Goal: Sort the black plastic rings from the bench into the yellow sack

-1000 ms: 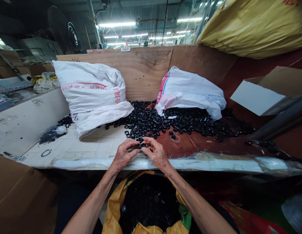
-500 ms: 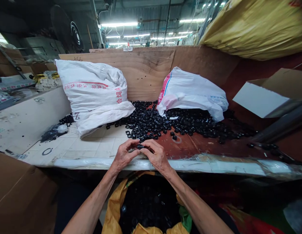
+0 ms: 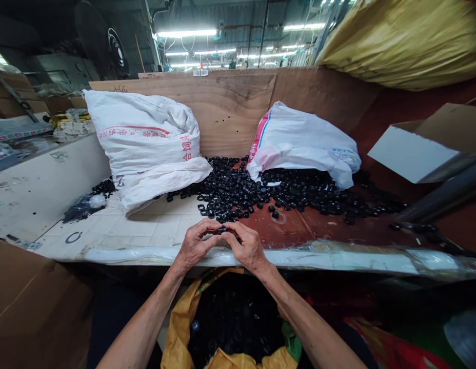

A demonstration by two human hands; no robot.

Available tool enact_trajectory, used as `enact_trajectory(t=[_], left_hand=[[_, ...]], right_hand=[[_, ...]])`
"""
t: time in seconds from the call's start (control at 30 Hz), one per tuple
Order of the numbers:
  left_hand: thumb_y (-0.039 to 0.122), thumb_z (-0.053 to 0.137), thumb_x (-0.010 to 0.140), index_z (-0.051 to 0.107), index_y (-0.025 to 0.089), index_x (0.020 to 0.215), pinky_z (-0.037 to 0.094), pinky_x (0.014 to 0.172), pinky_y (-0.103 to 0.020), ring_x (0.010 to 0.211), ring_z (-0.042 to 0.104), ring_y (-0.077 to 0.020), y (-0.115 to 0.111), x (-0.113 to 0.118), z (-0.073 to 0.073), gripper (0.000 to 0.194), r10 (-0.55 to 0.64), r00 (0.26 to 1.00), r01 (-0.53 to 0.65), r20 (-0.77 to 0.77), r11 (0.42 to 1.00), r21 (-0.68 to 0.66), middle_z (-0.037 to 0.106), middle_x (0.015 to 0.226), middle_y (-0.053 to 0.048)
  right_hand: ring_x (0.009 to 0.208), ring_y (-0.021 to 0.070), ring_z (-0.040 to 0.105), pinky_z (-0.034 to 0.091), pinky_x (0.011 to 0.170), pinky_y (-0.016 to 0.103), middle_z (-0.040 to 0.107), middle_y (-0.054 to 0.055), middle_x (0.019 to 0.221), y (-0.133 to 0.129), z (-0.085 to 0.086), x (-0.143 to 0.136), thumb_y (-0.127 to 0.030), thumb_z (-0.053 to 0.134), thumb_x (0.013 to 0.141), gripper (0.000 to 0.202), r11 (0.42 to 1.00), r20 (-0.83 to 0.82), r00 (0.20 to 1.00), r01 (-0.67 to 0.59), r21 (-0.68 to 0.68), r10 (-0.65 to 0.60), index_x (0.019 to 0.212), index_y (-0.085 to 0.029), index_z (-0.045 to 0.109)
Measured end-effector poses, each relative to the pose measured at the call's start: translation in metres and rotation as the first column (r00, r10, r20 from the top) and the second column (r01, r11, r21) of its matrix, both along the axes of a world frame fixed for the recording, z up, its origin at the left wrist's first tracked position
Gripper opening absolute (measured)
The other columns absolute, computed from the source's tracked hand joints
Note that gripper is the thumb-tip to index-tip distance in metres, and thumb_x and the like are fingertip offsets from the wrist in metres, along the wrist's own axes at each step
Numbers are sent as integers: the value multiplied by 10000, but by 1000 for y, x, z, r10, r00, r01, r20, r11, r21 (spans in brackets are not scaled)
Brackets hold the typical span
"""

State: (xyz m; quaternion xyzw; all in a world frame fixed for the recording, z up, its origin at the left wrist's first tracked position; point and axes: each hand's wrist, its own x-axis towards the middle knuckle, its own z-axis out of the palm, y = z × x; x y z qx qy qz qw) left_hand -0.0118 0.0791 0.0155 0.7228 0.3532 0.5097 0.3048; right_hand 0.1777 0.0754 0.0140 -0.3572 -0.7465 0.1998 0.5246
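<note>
Toward my remote view's six o'clock, left hand (image 3: 196, 242) and right hand (image 3: 246, 246) pinching black part (image 3: 221, 230), long axis nine-to-three, facing unclear

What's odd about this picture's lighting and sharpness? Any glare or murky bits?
Head view: ceiling lights glare white, and the plastic-wrapped table edge shines; lower in the head view, black pieces inside the open sack sink into shadow; the small black part between the hands shows little detail.
</note>
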Motion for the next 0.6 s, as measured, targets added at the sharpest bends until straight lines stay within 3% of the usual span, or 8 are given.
enact_trajectory(t=[0.07,0.13,0.27,0.37,0.47,0.53,0.6], left_hand=[[255,729,865,722,195,1042,570,868,-338,964,680,-194,0,0,0,187,-3,1000,4,7,1000,-12,704,1042,-79],[262,720,871,719,194,1047,567,882,-347,980,678,-201,-1,-1,0,189,-18,1000,18,-4,1000,-25,702,1053,-84],[272,699,887,717,186,1033,557,892,-358,990,672,-208,-1,-2,1,170,-58,998,57,-38,998,-33,702,1050,-94],[266,706,881,716,186,1026,559,877,-349,975,674,-204,-2,-1,3,166,-73,997,72,-19,996,-49,705,1045,-93],[260,724,866,713,188,1023,562,863,-333,948,677,-195,-3,1,4,173,-51,998,52,23,997,-64,703,1027,-82],[259,726,866,712,188,1022,563,852,-321,933,676,-188,-3,2,4,172,-39,998,42,38,997,-70,699,1019,-76],[257,731,862,713,186,1024,561,843,-313,935,673,-187,-3,1,4,178,-41,999,43,32,997,-71,697,1018,-76]], right_hand=[[716,166,642,503,676,270,704,51,857,-1,2,1,-272,564,968,160,1000,18,1000,0,10,0,1047,-200,683],[647,156,613,469,636,261,678,32,754,0,0,0,-282,559,979,167,999,47,999,27,19,-28,904,-203,685],[547,138,537,410,595,251,557,2,573,4,-7,-5,-323,507,1023,391,993,130,986,102,54,-108,663,-207,605],[575,136,555,436,605,248,619,15,680,2,-8,-5,-364,562,997,258,988,53,987,152,24,-153,821,-202,659],[707,166,624,497,673,269,683,55,865,-2,-4,-2,-347,585,974,172,996,-16,996,85,29,-85,991,-205,678],[797,183,651,512,731,286,698,66,916,-3,-2,0,-307,557,980,161,999,-12,1000,23,43,-23,1005,-209,682],[726,170,636,496,700,275,684,47,808,-1,-2,1,-292,536,992,191,999,5,999,31,42,-32,901,-204,680]])
